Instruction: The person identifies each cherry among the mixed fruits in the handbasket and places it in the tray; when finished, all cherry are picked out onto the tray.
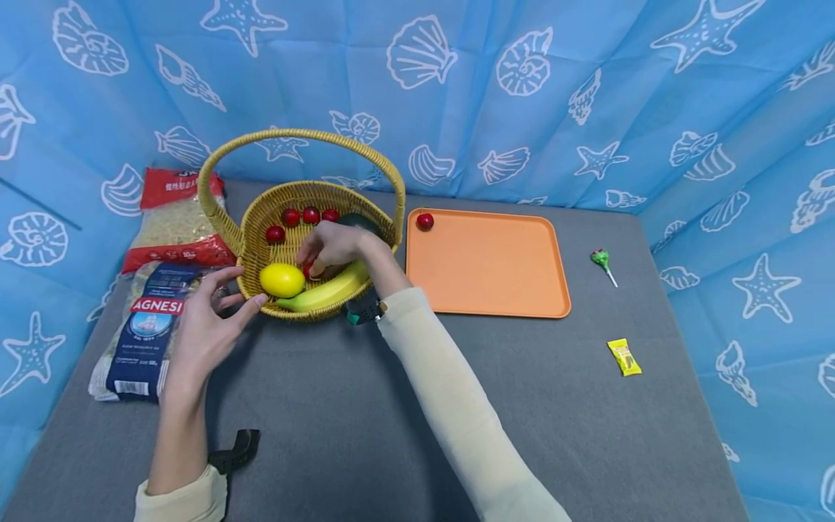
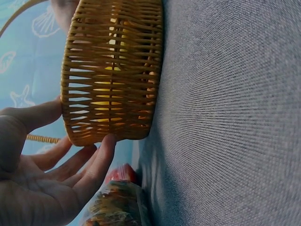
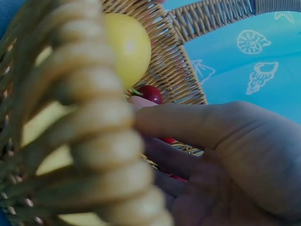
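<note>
Left hand (image 1: 207, 326) spread, fingers lightly bent, right arm (image 1: 450, 384) stretched forward, right hand (image 1: 337, 245) angled down, seemingly pinching

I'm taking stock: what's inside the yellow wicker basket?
Round red cherries, an oval yellow lemon, a curved yellow banana and a partly covered dark, rounded object show. The bare right hand hides whatever lies beneath it.

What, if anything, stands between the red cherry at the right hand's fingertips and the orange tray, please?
The basket's right side stands between the cherry and the tray, with the handle joined to it; inside, the banana lies partly in the way. Over the rim, in front of the handle, only the right forearm shows.
</note>
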`<state>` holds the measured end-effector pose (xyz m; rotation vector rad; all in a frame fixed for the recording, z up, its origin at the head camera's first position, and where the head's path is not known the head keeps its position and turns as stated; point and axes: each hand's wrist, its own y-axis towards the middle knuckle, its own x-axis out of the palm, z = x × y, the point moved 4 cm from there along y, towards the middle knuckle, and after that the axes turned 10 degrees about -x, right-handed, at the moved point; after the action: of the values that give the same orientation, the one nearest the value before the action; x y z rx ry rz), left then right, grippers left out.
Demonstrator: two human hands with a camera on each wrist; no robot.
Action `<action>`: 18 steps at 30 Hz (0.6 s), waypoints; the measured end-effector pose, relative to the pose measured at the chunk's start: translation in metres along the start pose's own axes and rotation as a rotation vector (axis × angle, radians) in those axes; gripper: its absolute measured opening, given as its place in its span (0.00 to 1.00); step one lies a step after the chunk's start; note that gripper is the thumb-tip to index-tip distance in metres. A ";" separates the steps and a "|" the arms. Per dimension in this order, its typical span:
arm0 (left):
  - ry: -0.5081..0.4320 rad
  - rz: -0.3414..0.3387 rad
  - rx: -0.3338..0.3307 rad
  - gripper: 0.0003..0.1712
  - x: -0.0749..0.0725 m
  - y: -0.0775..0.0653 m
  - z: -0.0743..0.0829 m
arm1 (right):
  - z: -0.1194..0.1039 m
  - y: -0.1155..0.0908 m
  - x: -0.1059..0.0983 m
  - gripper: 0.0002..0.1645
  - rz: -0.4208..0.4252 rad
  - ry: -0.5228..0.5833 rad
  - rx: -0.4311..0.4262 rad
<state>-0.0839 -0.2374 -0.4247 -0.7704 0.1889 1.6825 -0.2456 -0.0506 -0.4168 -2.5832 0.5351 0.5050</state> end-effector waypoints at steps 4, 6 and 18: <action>-0.013 -0.007 0.004 0.41 0.000 0.000 0.000 | -0.001 0.000 0.000 0.23 -0.011 -0.073 -0.006; -0.015 -0.009 0.004 0.41 0.000 0.000 0.000 | -0.001 -0.001 -0.001 0.23 -0.013 -0.086 -0.007; -0.013 -0.011 0.005 0.41 0.000 0.000 0.000 | -0.016 -0.028 -0.010 0.21 0.103 -0.082 -0.182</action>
<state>-0.0842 -0.2378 -0.4249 -0.7558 0.1791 1.6754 -0.2376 -0.0324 -0.3896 -2.7020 0.6219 0.7212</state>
